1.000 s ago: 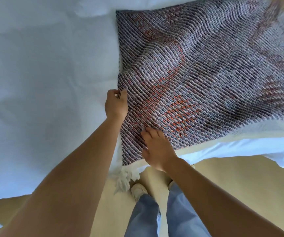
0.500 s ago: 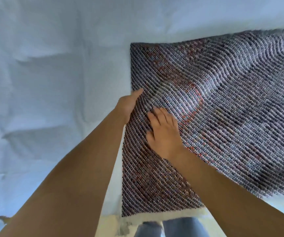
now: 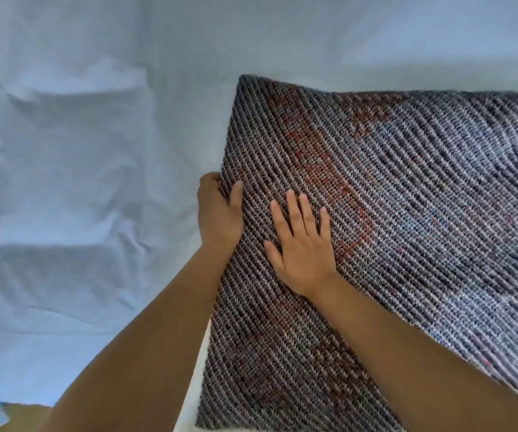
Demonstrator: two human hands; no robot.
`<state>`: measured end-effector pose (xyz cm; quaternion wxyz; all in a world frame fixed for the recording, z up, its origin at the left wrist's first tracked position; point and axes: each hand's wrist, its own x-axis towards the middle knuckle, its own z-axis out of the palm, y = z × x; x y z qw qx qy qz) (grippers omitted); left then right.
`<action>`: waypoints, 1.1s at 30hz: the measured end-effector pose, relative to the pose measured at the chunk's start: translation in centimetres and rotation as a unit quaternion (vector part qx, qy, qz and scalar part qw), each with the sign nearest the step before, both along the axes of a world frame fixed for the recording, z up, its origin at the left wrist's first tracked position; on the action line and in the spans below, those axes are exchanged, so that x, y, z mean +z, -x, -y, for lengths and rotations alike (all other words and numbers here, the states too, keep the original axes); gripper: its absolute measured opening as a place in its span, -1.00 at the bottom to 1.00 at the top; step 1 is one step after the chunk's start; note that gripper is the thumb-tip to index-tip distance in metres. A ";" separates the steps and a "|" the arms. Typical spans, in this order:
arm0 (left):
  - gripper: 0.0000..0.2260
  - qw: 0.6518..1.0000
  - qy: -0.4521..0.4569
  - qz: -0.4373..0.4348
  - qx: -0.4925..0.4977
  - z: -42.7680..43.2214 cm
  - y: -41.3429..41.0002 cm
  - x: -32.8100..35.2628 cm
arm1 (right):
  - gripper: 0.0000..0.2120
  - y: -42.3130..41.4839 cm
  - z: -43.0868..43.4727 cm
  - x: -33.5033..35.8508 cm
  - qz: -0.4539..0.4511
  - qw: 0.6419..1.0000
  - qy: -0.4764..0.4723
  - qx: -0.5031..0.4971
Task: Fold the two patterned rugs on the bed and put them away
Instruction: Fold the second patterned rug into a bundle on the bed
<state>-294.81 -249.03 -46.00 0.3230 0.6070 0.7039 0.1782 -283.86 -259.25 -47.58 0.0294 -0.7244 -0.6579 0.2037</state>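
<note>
— Grey-lilac weave, thick diagonal ribs, rust-red blotches through the middle: patterned rug [image 3: 407,198]. Squared corner at top left, straight left edge.
— Lying where?
— On the pale blue bed sheet [image 3: 64,151], across the right half of the view and off its right side. Soft creases and shallow folds in the sheet to the left.
— And the left hand [image 3: 218,213]?
— At the rug's left edge, partway down. Thumb on top of the weave, fingers curled round under the edge, clamped on it.
— Right hand [image 3: 301,244]?
— Just beside the left, further in on the rug. Palm down, flat on the ribs, fingers straight and slightly apart, gripping nothing.
— Anything past the bed?
— Sliver of tan floor [image 3: 24,416] at bottom left. Bare forearms up from the bottom of the view to both hands.
</note>
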 end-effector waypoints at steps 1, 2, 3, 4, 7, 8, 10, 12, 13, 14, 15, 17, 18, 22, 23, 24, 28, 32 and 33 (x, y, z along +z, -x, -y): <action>-0.54 1.000 -0.005 -0.021 -0.021 0.9 0.1 0.2 | -0.39 0.1 0.2 0.2 -0.002 1.000 -0.005 -0.005; -0.48 0.997 -0.013 -0.064 -0.046 2.2 0.2 0.4 | -0.39 0.3 0.6 0.4 -0.005 1.000 -0.008 -0.008; -0.45 0.989 -0.019 -0.121 -0.082 3.7 0.3 0.6 | -0.39 0.4 1.1 0.6 -0.006 1.000 -0.010 -0.009; -0.45 0.976 -0.025 -0.174 -0.128 5.7 0.4 0.8 | -0.39 0.4 2.0 0.8 -0.002 1.000 -0.010 -0.011; -0.52 0.922 -0.051 -0.237 -0.301 12.3 0.8 1.2 | -0.40 -0.1 6.7 1.1 0.011 0.999 0.023 -0.027; -0.51 0.903 -0.052 -0.243 -0.351 14.8 1.4 1.0 | -0.40 -0.4 8.9 1.0 0.017 0.998 0.035 -0.046; -0.47 0.888 -0.014 -0.267 -0.375 19.1 3.9 0.4 | -0.40 -0.7 13.3 1.0 0.046 0.993 0.065 -0.082; -0.43 0.911 0.064 -0.284 -0.291 21.8 7.4 -0.3 | -0.40 -0.3 17.6 1.6 0.070 0.987 0.089 -0.113; -0.40 0.922 0.092 -0.285 -0.244 22.3 8.7 -0.8 | -0.39 -0.1 19.1 1.7 0.071 0.985 0.098 -0.124; -0.38 0.927 0.107 -0.286 -0.216 22.8 9.6 -0.9 | -0.39 0.3 20.8 2.0 0.065 0.983 0.113 -0.132; -0.36 0.927 0.115 -0.289 -0.208 23.1 10.0 -0.7 | -0.39 0.7 22.0 2.2 0.053 0.981 0.127 -0.138; -0.35 0.928 0.100 -0.287 -0.214 23.5 9.6 -0.3 | -0.42 1.2 24.1 2.5 0.023 0.981 0.120 -0.154; -0.35 0.928 0.075 -0.284 -0.228 23.9 8.9 0.0 | -0.44 1.4 24.9 2.7 0.005 0.981 0.110 -0.157; -0.40 0.892 -0.057 -0.257 -0.368 27.0 4.8 2.0 | -0.51 0.8 27.9 4.9 -0.054 0.986 0.076 -0.140; -0.39 0.875 -0.058 -0.241 -0.415 28.1 3.1 2.5 | -0.53 0.2 28.9 5.5 -0.047 0.988 0.064 -0.135; -0.38 0.858 -0.054 -0.228 -0.457 29.4 1.2 2.9 | -0.56 -0.8 29.9 6.1 -0.027 0.988 0.048 -0.144; -0.58 0.807 -0.106 -0.154 -0.560 34.5 -5.1 4.6 | -0.72 -6.6 33.7 6.9 0.027 0.954 0.076 -0.289; -0.85 0.745 -0.127 -0.165 -0.633 37.3 -10.1 4.7 | -0.71 -13.0 36.3 5.9 0.048 0.930 0.064 -0.358; -0.84 0.748 -0.116 -0.168 -0.632 37.8 -11.8 4.1 | -0.69 -15.1 37.0 5.4 0.057 0.933 0.058 -0.350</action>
